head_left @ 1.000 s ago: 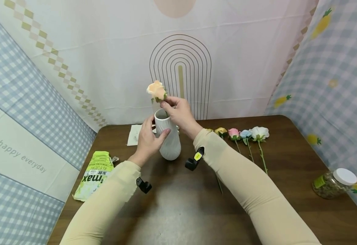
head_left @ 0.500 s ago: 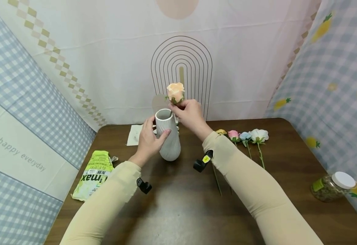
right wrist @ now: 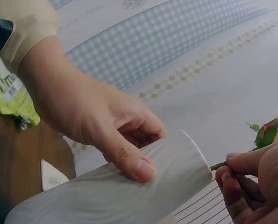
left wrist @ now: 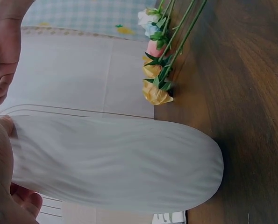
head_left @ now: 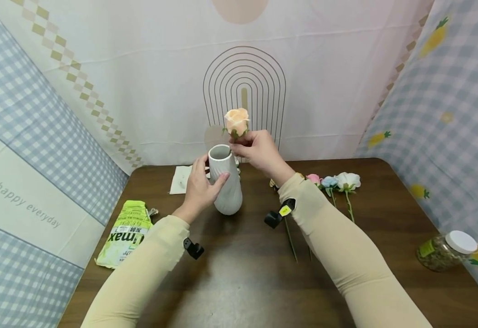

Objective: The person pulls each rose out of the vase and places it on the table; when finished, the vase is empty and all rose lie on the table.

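Observation:
A white ribbed vase (head_left: 227,196) stands upright on the table. My left hand (head_left: 200,187) grips its upper part, thumb in front and fingers round the far side. At the right of the vase's mouth, my right hand (head_left: 262,154) pinches the stem of a peach rose (head_left: 236,121) just below the bloom. In the right wrist view, the green stem (right wrist: 218,165) runs from the pinching fingertips to the vase's rim, and its lower end is out of sight, apparently inside the vase.
Yellow, pink, blue and white artificial roses (head_left: 347,181) lie at the right, partly behind the right arm. Farther right stands a white-lidded jar (head_left: 445,250). A green-and-white bag (head_left: 126,234) lies at the left, and a white card (head_left: 179,180) sits behind the left hand.
My right hand has moved right with the rose, from over the vase's mouth to its right rim, and the bloom has shifted with it. My left hand stays on the vase.

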Available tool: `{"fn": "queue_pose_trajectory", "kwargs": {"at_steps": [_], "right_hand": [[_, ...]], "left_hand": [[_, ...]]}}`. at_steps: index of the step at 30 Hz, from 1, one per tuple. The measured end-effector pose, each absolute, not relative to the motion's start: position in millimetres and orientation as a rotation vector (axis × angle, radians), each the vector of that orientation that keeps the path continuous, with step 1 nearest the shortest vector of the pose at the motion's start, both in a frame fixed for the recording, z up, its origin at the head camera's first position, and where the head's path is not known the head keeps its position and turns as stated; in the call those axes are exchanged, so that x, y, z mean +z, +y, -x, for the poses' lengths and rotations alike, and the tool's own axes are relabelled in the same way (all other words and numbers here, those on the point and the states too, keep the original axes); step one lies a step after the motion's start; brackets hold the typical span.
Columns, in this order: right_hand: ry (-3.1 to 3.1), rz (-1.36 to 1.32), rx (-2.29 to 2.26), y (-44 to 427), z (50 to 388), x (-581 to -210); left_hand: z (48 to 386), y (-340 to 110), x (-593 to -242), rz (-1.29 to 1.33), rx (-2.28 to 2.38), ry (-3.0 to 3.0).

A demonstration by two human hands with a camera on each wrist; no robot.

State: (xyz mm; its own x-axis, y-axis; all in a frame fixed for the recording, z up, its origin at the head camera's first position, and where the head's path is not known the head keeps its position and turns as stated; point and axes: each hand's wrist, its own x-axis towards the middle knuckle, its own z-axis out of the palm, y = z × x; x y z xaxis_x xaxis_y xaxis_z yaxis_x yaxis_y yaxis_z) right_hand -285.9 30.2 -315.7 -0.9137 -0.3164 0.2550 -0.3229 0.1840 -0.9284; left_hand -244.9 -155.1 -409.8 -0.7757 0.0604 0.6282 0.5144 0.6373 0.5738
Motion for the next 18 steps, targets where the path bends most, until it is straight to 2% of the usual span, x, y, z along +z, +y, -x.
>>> {"fn": "queue_pose_trajectory", "kwargs": {"at_steps": [18], "right_hand": [[-2.246, -0.657, 2.055, 34, 285, -326]], "left_hand": [[246, -157, -411, 0.453, -1.039, -2.273]]}}
